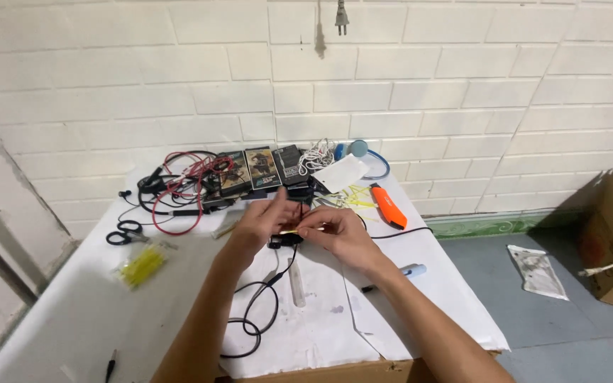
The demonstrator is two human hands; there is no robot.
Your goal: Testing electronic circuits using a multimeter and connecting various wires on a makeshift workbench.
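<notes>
Black cable [253, 312] ends in a small black part [285, 240], pinched by the closed fingers of left hand [264, 221] and right hand [338, 234] above the table [79, 312]; a thin yellowish piece [294, 231] sits between them, so this looks like mid-fitting, and steady alignment seems needed

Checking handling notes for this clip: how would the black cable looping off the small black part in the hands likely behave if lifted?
The black cable lies in loose loops, so it is probably floppy and light. It would likely trail and could snag.

Even, soft daylight, faint shadows, no glare; the picture is slightly soft, edges mildly bowed.
</notes>
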